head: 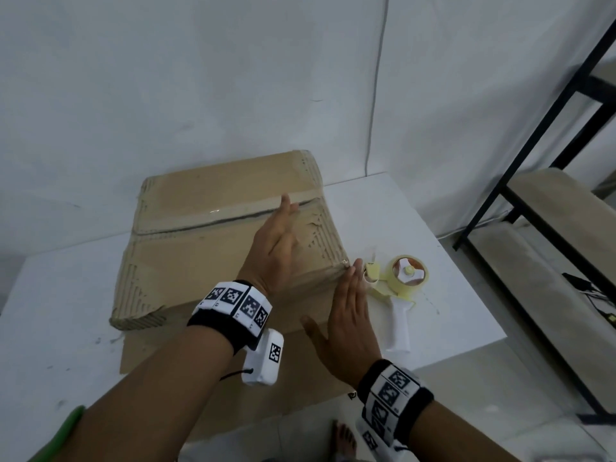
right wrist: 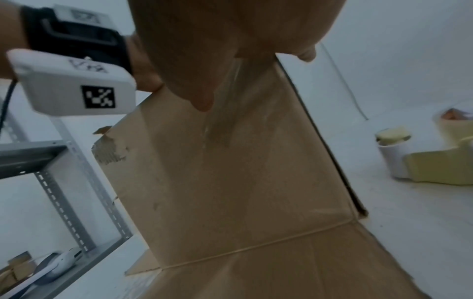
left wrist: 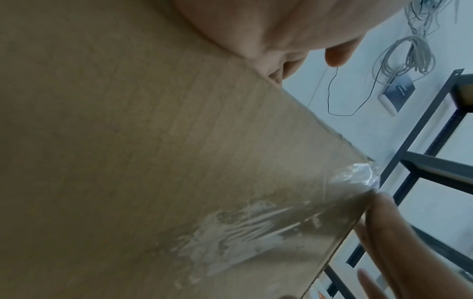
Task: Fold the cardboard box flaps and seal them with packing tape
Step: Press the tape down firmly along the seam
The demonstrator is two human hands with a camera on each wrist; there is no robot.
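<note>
A brown cardboard box (head: pixel 200 248) stands on the white table (head: pixel 66 311) with its top flaps folded down and clear tape along the middle seam (head: pixel 213 218). My left hand (head: pixel 278 238) lies flat on the box top near its right end, fingers straight and reaching the seam. My right hand (head: pixel 346 315) presses flat against the box's near right side, fingertips at the upper corner where clear tape (left wrist: pixel 358 176) wraps over the edge. The tape dispenser (head: pixel 400 281) with its roll lies on the table to the right of the box, held by neither hand.
A bottom flap of the box (head: pixel 206 378) sticks out over the table's front edge. A black metal shelf (head: pixel 550 181) stands to the right, past the table. A white wall with a thin cable (head: pixel 376 95) is behind. A bare foot (head: pixel 343 438) shows below.
</note>
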